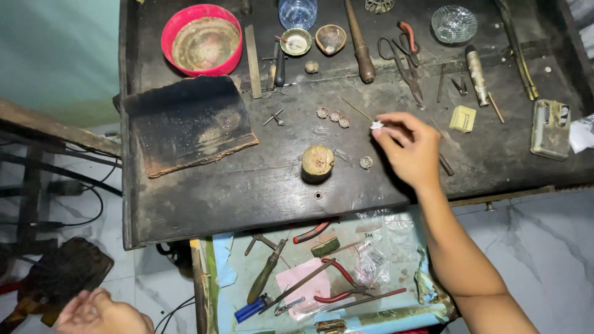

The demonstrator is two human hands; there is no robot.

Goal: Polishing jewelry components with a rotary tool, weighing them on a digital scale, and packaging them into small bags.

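Note:
My right hand [411,148] reaches over the dark wooden workbench [247,185] and pinches a tiny white flower-shaped piece [377,125] between thumb and forefinger. Just left of it lie three small round metal pieces [333,115] and a thin rod [357,109]. Another small toothed ring [365,162] rests below, beside a short wooden stump [317,163]. My left hand [102,314] hangs low at the bottom left, off the bench, fingers loosely curled and holding nothing that I can see.
A charred board [185,124], a red bowl [202,39], small dishes, scissors [402,62], a wooden-handled tool [360,46] and a glass dish [453,23] crowd the bench. An open drawer [322,278] below holds pliers, a screwdriver and plastic bags. Cables trail at left.

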